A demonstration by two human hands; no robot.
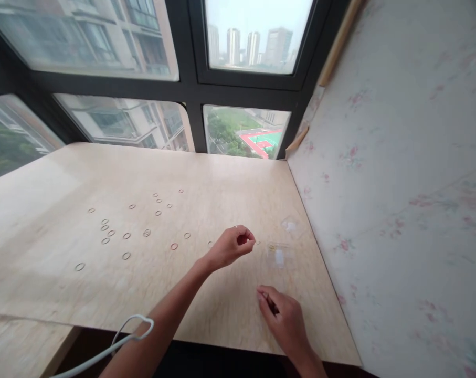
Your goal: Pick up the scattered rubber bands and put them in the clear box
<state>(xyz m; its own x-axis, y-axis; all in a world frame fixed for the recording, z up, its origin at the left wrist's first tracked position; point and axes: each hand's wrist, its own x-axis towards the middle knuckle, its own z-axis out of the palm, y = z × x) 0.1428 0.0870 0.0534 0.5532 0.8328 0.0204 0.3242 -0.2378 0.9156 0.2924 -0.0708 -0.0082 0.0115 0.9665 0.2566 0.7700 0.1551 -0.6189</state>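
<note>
Ring (257,243) at the left hand's fingertips, clear box just to its right

I am watching the left hand (232,244) holding the ring in a narrow pinch, out beyond the tips of thumb and forefinger. Being round, it is showing no true long axis; slanted to my view, it is looking stretched from left to right. The clear box (288,257) is sitting just right of it on the bench (222,299), close but apart, so the left hand is lying nearer to that box than the right hand (283,317), which is resting below it, toward the wearer, with its fingers curled in. Loose rings (174,246) are lying scattered well to the left.

I am having trouble with several details. The curled fingers are hiding whether the right hand is gripping anything. I cannot tell whether the pinched ring is touching the wood. Yellowish bits (272,248) in the box are too small to count, a clear piece (294,224) beyond it is blending into the bench, and the left hand is partly covering one loose ring.
</note>
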